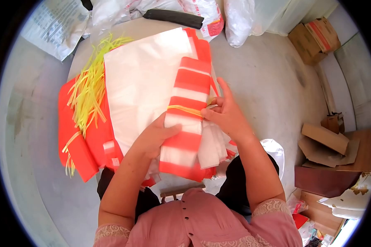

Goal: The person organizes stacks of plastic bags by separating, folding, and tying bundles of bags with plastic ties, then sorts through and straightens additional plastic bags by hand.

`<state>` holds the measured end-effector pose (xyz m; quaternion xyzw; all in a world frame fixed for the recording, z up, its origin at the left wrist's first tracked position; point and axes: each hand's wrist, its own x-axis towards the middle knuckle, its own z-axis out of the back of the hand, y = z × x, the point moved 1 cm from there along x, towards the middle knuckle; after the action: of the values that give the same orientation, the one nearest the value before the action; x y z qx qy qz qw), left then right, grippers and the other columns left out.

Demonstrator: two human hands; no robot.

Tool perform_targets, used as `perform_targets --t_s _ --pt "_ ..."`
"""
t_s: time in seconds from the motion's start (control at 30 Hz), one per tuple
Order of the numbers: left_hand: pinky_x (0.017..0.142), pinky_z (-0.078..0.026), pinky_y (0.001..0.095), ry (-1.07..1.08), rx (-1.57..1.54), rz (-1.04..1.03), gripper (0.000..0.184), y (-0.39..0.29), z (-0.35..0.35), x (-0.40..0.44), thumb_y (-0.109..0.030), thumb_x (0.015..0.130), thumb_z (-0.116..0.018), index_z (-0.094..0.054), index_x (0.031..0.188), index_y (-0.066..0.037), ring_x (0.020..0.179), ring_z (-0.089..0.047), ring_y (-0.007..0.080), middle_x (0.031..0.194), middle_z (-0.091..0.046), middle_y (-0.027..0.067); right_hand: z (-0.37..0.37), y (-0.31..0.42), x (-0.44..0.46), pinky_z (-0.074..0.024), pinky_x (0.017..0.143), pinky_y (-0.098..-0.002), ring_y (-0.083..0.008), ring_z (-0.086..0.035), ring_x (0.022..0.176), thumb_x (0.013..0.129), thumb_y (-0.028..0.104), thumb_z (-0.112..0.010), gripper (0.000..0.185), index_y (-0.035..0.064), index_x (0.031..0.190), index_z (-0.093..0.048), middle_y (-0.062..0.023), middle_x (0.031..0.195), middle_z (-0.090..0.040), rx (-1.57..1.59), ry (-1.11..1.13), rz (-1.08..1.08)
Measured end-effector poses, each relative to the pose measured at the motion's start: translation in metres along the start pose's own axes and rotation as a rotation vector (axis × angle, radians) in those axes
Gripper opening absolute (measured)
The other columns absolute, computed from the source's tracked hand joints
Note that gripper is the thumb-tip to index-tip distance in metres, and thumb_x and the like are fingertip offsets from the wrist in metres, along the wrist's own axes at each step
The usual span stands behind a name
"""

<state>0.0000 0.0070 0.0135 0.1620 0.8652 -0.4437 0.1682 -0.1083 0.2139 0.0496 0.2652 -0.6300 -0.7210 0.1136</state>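
Note:
A folded bundle of red-and-white striped plastic bags (188, 86) lies at a slant in front of me, with a yellow strip (184, 109) wrapped round its middle. My left hand (156, 133) grips the bundle's lower left side, thumb on top and the other fingers hidden beneath. At the bundle's right edge my right hand (226, 113) pinches the yellow strip between thumb and fingers, one finger stretched out. Under the bundle is a stack of white sheets (142, 74) with red edges. Loose yellow strips (88, 94) lie to the left, over red material.
A red tied bundle (81, 154) rests at the lower left. Along the back are white plastic sacks (55, 26) and a black roll (173, 18). Cardboard boxes (313, 39) stand at the far right, with an open carton (327, 146) on a brown surface nearer me.

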Motion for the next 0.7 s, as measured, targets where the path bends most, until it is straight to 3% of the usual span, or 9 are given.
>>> perform_targets --t_s 0.17,0.47,0.57,0.7 --pt "0.106 -0.055 0.0409 0.009 -0.013 -0.013 0.068 0.002 0.003 0.001 -0.005 0.099 -0.067 -0.035 0.159 -0.001 0.128 -0.063 0.0244 0.145 -0.058 0.0150 -0.005 -0.003 0.001 -0.0553 0.091 -0.0331 -0.0167 -0.068 0.101 0.090 0.002 -0.075 0.107 0.0105 0.170 -0.004 -0.0144 0.125 -0.064 0.018 0.020 0.017" --pt "0.104 -0.057 0.0404 0.020 -0.006 0.012 0.066 -0.001 0.002 0.001 -0.004 0.101 -0.065 -0.034 0.160 -0.001 0.127 -0.064 0.0243 0.145 -0.058 0.0156 -0.007 -0.009 0.004 -0.0551 0.089 -0.0315 -0.0135 -0.066 0.095 0.089 -0.006 -0.066 0.097 0.0113 0.169 -0.014 -0.0112 0.126 -0.062 0.095 0.034 0.078" --pt "0.104 -0.057 0.0407 0.013 0.005 0.022 0.066 -0.002 0.003 0.000 -0.004 0.102 -0.064 -0.033 0.160 -0.002 0.127 -0.064 0.0244 0.144 -0.058 0.0156 -0.004 -0.015 0.007 -0.0572 0.088 -0.0322 -0.0179 -0.068 0.099 0.089 -0.006 -0.067 0.094 0.0136 0.168 -0.020 -0.0169 0.130 -0.060 0.090 0.034 0.080" --pt "0.103 -0.058 0.0412 0.016 0.014 0.034 0.066 -0.003 0.001 -0.001 -0.005 0.102 -0.064 -0.033 0.160 -0.002 0.126 -0.064 0.0245 0.144 -0.058 0.0157 -0.004 -0.018 0.007 -0.0572 0.088 -0.0319 -0.0168 -0.068 0.099 0.090 -0.005 -0.067 0.091 0.0126 0.167 -0.021 -0.0157 0.134 -0.058 0.076 0.034 0.102"
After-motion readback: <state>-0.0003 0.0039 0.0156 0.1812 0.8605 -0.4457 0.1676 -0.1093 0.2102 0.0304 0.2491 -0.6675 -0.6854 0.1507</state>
